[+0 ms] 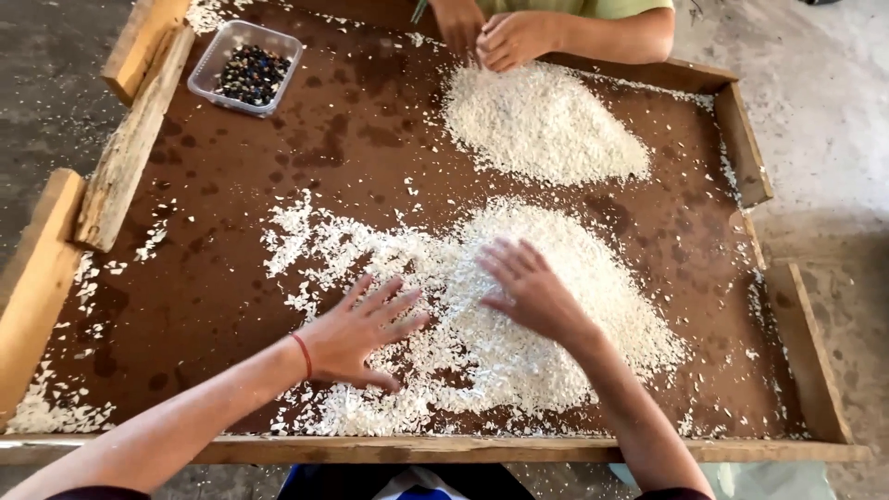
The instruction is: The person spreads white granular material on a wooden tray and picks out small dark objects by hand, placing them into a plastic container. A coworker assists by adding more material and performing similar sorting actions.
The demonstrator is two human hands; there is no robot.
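1. At the far left edge, a rough wooden plank (130,148) lies slanted along the tray's wooden rim (37,278), with a few white flakes scattered beside it.
2. Just right of that, up in the far corner, there's a clear plastic tub (245,67) of small dark beads sitting on the brown tray floor (231,167), well apart from your hands.
3. Now your left hand (361,333): it's flat, palm down, fingers spread wide, gripping nothing. It presses on the thin, scattered left fringe of the near pile of white flakes (556,306). A red band (303,356) circles that wrist.
4. Moving right, your right hand (528,292) lies open and flat too, fingers together and pointing left, resting right on top of the thick middle of that same near pile. Nothing is held.
5. Beyond it, toward the far side, a second pile of white flakes (542,125) sits heaped and separate from yours.
6. At its top edge, another person's hands (495,35) are bunched close together, fingers curled, touching the far pile's rim.
7. On the right, the tray's wooden side (815,361) has flakes strewn along it.
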